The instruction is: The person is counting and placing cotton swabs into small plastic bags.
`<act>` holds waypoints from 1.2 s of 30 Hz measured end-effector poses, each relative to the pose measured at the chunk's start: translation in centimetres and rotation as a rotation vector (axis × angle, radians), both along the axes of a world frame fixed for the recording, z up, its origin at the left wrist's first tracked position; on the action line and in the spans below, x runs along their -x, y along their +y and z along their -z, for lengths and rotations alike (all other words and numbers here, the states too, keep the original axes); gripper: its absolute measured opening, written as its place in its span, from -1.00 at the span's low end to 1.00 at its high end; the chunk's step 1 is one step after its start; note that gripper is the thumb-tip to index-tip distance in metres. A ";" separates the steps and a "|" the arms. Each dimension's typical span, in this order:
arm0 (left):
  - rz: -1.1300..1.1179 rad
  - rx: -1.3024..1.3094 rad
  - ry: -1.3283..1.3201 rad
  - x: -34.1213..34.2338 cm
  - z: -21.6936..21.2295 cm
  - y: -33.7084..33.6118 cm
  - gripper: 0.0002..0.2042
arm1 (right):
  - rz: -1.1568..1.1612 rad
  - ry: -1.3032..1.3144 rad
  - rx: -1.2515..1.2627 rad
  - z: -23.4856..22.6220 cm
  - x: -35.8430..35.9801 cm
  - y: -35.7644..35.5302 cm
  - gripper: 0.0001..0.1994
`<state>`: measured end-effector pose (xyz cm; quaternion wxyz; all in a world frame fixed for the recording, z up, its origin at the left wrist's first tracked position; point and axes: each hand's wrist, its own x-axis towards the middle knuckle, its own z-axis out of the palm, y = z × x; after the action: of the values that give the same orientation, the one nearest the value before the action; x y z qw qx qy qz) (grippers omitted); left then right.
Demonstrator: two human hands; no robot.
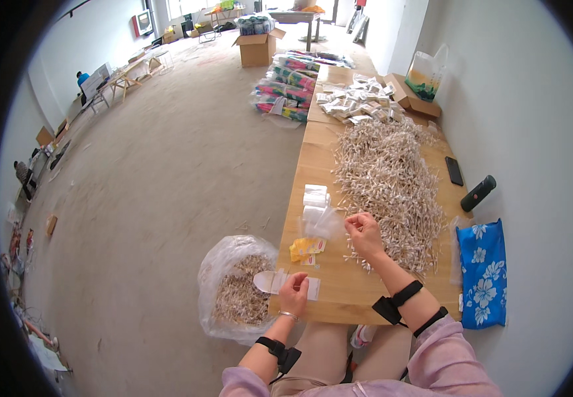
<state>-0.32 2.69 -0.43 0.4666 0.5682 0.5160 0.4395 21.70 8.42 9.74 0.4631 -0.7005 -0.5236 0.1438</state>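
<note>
head view — worn on the head, looking steeply down | near the counter (319, 165) edge, hands close below | fisheye — room bends toward the rim

Blue white-flowered cloth (482, 271), tan table (313, 165)

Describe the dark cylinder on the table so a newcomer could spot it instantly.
Start at the long wooden table and follow its right edge by the white wall. Just above the blue floral cloth lies the black cylinder, tilted. The flat black phone beside it is thin and rectangular; the cylinder is round and thick.
</note>
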 end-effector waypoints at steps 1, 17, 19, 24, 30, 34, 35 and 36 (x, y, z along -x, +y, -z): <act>0.059 0.107 -0.107 0.0 -0.5 0.1 -0.80 | -0.066 0.184 0.082 -0.5 0.6 -0.7 -0.91; -0.074 0.162 -0.614 4.3 -7.3 0.2 -0.86 | -0.425 0.656 0.362 1.5 8.5 -7.5 -0.87; -0.103 0.091 -0.487 5.1 -7.1 0.1 -0.87 | -0.346 0.562 0.273 1.4 9.0 -7.2 -0.85; -0.157 -0.532 0.216 7.4 -8.0 -0.6 -0.83 | -0.375 0.728 0.639 -3.1 11.9 -6.7 -0.78; -0.143 -0.651 0.370 8.6 -7.9 -1.3 -0.79 | -0.387 1.005 0.672 -1.1 14.0 -6.3 -0.83; -0.174 -0.665 0.406 9.0 -8.0 -1.8 -0.77 | -0.423 1.036 0.653 0.3 14.8 -6.1 -0.85; -0.249 -0.637 0.436 8.6 -8.9 -2.3 -0.77 | -0.368 1.004 0.627 0.6 14.8 -5.9 -0.86; -0.323 -0.608 0.465 8.3 -9.3 -2.6 -0.77 | -0.313 0.972 0.600 1.0 14.8 -5.7 -0.86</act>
<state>-8.57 0.14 8.85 0.0734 0.6760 0.5368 0.4995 6.88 2.73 8.73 0.4047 -0.5692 -0.2852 0.6564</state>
